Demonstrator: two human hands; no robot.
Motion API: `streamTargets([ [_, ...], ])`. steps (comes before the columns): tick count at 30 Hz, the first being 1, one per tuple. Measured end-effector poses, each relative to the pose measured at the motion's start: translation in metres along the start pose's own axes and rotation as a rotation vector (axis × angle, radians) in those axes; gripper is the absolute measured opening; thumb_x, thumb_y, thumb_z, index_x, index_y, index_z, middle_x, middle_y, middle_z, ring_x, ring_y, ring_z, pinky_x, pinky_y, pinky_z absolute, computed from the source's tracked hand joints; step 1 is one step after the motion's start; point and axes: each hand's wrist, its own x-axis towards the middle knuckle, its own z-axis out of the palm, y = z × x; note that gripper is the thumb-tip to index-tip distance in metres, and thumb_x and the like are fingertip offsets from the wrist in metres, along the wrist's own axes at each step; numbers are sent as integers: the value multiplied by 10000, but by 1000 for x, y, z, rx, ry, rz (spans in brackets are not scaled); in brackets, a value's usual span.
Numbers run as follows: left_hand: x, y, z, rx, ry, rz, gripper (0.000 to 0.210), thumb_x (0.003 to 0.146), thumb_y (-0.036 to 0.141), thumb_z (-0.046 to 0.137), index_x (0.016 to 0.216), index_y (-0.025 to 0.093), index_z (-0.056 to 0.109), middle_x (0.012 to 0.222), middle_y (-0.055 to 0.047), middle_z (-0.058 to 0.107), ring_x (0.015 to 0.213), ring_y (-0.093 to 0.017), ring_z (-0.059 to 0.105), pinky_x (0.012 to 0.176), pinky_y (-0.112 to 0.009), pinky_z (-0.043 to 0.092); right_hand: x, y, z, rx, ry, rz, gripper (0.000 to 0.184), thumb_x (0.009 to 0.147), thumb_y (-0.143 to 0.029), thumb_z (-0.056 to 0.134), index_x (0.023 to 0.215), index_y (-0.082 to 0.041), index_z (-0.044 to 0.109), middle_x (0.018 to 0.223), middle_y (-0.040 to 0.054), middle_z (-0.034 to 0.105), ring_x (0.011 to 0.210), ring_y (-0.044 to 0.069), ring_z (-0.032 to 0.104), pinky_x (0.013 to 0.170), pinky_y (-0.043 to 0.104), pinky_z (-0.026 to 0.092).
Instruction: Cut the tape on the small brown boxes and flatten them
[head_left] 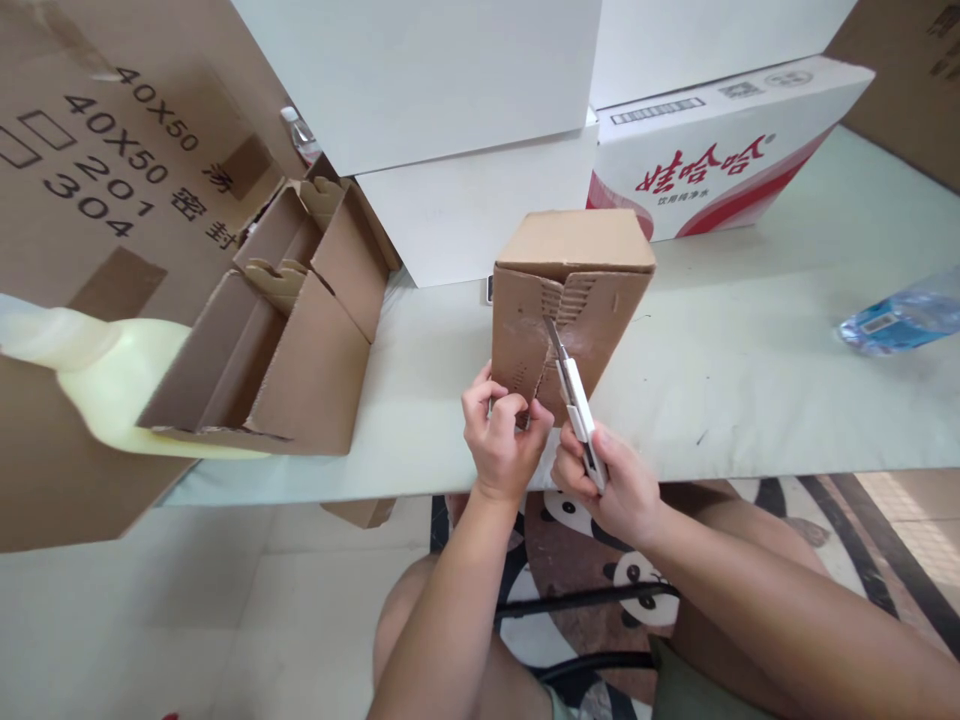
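Table (750, 330) in front of me, covered in pale green cloth. Large printed carton (45, 250) at my far left, marked 40X50, 201 and 304. White boxes (450, 80) stacked at the back of the table; at their right, a white carton with red lettering (697, 170). Open brown carton (315, 370) at the table's left end, tops of its inner dividers showing; a pale yellow container (127, 380) lies just left of it, partly hidden behind its wall. Closed brown carton (592, 310) directly before me, near the table's front edge, its seamed face towards me. Clear water bottle with blue label (900, 318) lying at far right, well apart from the rest. My left hand (502, 440): fingers curled at the closed carton's lower left; whether they pinch the cardboard, I cannot tell. My right hand (619, 490): closed around a white utility knife (577, 405), tilted up and leftward. Its blade (553, 335) is extended, tip at the seamed face, close to the seam; contact depth not discernible.
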Motion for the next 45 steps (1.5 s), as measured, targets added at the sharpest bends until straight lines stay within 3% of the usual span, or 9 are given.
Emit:
streamTargets([
  [17,0,0,0,-52,-8,-26,191,791,111,674,827,218,520,888,-8,480,890,-168,623,918,-396,579,-1,3,-5,-20,-10,-18,427,938,-602,513,745,-227,446,461,-96,317,407,81,193,411,258,157],
  [24,1,-1,1,-67,-13,-15,195,775,91,671,807,215,524,877,-8,472,988,-195,638,973,-421,563,-2,7,-7,-34,-19,-21,417,948,-589,506,754,-224,449,470,-96,322,414,81,204,414,249,169],
  [45,-1,-2,0,-52,-23,-34,175,786,87,639,796,214,520,891,-27,484,1062,-229,632,848,-359,571,-3,6,-9,-137,-29,-17,409,968,-581,463,765,-226,442,480,-95,311,424,86,197,425,249,178],
])
